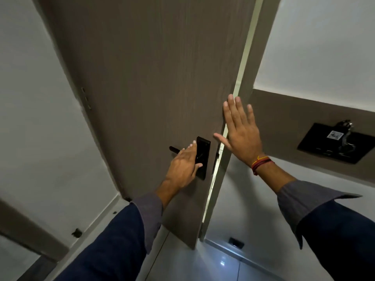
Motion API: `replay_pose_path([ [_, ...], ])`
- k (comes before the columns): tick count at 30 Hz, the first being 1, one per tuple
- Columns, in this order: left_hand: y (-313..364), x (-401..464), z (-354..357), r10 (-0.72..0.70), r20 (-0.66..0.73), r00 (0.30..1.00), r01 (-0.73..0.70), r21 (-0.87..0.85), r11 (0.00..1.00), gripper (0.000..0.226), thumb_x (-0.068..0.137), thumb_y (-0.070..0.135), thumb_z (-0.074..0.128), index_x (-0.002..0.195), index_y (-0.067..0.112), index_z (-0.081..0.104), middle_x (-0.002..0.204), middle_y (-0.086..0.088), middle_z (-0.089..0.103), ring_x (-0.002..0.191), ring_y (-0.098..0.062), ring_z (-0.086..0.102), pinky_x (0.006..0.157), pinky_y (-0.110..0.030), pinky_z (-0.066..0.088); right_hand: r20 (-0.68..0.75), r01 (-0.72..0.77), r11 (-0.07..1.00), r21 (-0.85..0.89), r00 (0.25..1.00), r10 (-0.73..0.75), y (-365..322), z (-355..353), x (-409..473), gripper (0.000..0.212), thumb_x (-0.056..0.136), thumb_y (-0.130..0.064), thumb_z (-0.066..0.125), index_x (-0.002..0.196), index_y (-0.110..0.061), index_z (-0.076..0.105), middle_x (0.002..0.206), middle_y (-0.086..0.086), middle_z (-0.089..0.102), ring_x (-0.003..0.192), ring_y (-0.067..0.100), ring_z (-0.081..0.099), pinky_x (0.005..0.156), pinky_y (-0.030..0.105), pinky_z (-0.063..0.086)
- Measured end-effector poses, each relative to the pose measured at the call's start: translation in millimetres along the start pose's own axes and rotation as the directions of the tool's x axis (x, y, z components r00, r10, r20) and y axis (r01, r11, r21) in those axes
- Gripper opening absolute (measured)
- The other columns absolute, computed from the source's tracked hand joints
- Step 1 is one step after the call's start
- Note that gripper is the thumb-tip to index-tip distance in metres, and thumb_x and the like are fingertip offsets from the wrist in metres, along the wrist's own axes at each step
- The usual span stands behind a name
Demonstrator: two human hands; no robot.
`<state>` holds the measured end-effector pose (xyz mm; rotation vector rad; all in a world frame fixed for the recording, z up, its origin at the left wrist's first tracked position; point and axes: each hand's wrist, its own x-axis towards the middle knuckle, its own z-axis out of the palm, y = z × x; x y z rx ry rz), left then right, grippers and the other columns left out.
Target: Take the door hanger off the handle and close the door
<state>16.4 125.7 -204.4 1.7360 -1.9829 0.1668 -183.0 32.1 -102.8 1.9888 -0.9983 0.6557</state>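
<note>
The brown wooden door (152, 78) stands almost shut, with a thin bright gap (240, 74) left along its right edge. My left hand (182, 165) lies over the black lever handle (173, 149), fingers on top and thumb beneath by the black lock plate (204, 147). The lever's tip sticks out to the left of my fingers. My right hand (241, 134) is flat with fingers spread, its palm at the door's free edge beside the frame (255, 57). No door hanger shows on the handle or in either hand.
A black wall panel (328, 142) with a white label and a hanging metal key ring sits on the brown band at right. White walls flank the door. A light tiled floor (203, 264) lies below, with a small dark fitting at the skirting.
</note>
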Motion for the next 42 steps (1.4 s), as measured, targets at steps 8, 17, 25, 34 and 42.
replay_pose_path([
  [8, 0, 65, 28, -0.083, 0.050, 0.995, 0.083, 0.011, 0.997, 0.086, 0.093, 0.045, 0.064, 0.154, 0.004, 0.020, 0.141, -0.020, 0.057, 0.123, -0.035, 0.061, 0.101, -0.043, 0.051, 0.065, -0.010, 0.983, -0.184, 0.998, 0.023, 16, 26, 35, 0.109, 0.094, -0.063, 0.059, 0.163, 0.004, 0.009, 0.172, 0.025, 0.009, 0.161, 0.038, 0.010, 0.129, 0.048, -0.013],
  [17, 2, 88, 35, -0.093, 0.093, 0.991, 0.085, 0.078, 0.993, 0.085, 0.096, 0.047, 0.058, 0.155, 0.002, 0.017, 0.148, -0.022, 0.050, 0.125, -0.036, 0.057, 0.099, -0.045, 0.051, 0.110, 0.019, 0.960, -0.281, 0.994, 0.013, 14, 28, 52, 0.085, 0.094, -0.049, 0.064, 0.149, 0.012, 0.041, 0.172, 0.024, 0.007, 0.161, 0.037, 0.008, 0.127, 0.054, -0.014],
  [25, 3, 107, 45, -0.100, 0.113, 0.989, 0.086, 0.120, 0.989, 0.085, 0.097, 0.046, 0.056, 0.155, -0.002, 0.014, 0.148, -0.025, 0.048, 0.130, -0.040, 0.054, 0.103, -0.046, 0.048, 0.149, 0.062, 0.905, -0.420, 0.989, 0.001, 4, 29, 67, 0.025, 0.100, -0.001, 0.050, 0.111, -0.001, 0.072, 0.168, 0.024, 0.027, 0.159, 0.035, 0.022, 0.124, 0.057, 0.004],
  [34, 2, 116, 22, -0.068, 0.173, 0.983, 0.023, 0.250, 0.968, 0.080, 0.099, 0.043, 0.053, 0.154, -0.003, 0.017, 0.156, -0.026, 0.034, 0.148, -0.038, 0.028, 0.119, -0.051, 0.029, 0.163, -0.020, 0.973, -0.231, 0.985, 0.059, 6, 4, 66, 0.054, 0.098, -0.015, 0.044, 0.144, 0.014, 0.048, 0.172, 0.027, 0.009, 0.162, 0.037, 0.005, 0.130, 0.053, -0.003],
  [42, 48, 170, -101, 0.121, -0.181, 0.976, -0.079, 0.224, 0.971, 0.084, 0.097, 0.048, 0.048, 0.157, 0.001, 0.011, 0.167, -0.019, 0.005, 0.155, -0.031, 0.005, 0.123, -0.053, 0.020, 0.012, -0.143, 0.987, -0.068, 0.989, 0.144, 63, -72, 94, 0.083, 0.092, -0.028, 0.049, 0.161, 0.006, 0.021, 0.172, 0.024, 0.009, 0.162, 0.038, 0.009, 0.129, 0.056, 0.018],
])
